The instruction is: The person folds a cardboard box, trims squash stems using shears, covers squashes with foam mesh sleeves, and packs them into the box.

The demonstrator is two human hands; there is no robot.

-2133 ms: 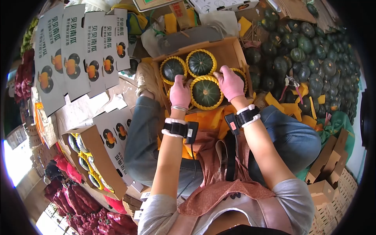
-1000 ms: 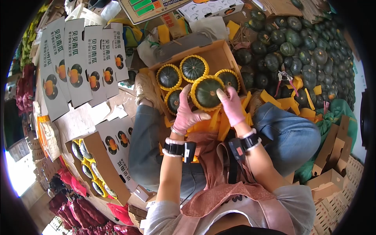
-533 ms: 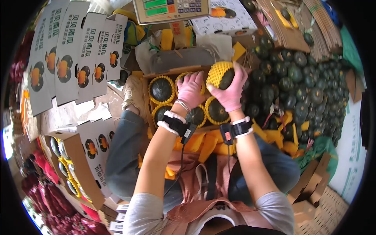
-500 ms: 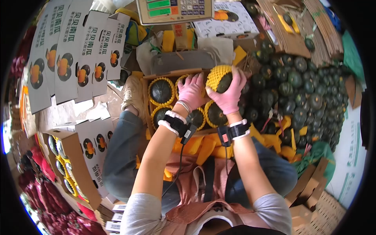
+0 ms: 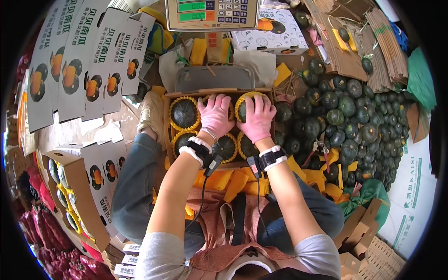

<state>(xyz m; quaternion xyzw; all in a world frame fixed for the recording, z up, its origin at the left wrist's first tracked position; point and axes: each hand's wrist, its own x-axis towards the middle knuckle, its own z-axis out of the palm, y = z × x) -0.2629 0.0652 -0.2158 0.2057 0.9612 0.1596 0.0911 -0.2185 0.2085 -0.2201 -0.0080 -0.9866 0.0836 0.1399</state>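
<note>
An open cardboard box [image 5: 166, 133] in front of me holds several dark green pumpkins in yellow foam nets, set in two rows. My right hand [image 5: 256, 117], in a pink glove, is closed over a netted pumpkin [image 5: 241, 110] in the far right corner of the box. My left hand [image 5: 216, 115], gloved too, has its fingers curled over the netted pumpkin in the far middle place, which it mostly covers. Beside it, in the far left corner, an uncovered pumpkin [image 5: 184, 113] shows its top. Nearer me, another pumpkin [image 5: 225, 148] lies below my wrists.
Loose pumpkins [image 5: 347, 116] are heaped to the right. A scale display [image 5: 212, 14] stands beyond the box. Printed cartons [image 5: 100, 77] lean at the left, above a packed box [image 5: 86, 196]. Yellow foam nets [image 5: 233, 181] lie near my lap, and a white printed carton [image 5: 270, 35] sits behind.
My right hand has brought its netted pumpkin down and leftward into the box's far right corner, turning over it. My left hand stays over the far middle pumpkin. The view has shifted slightly.
</note>
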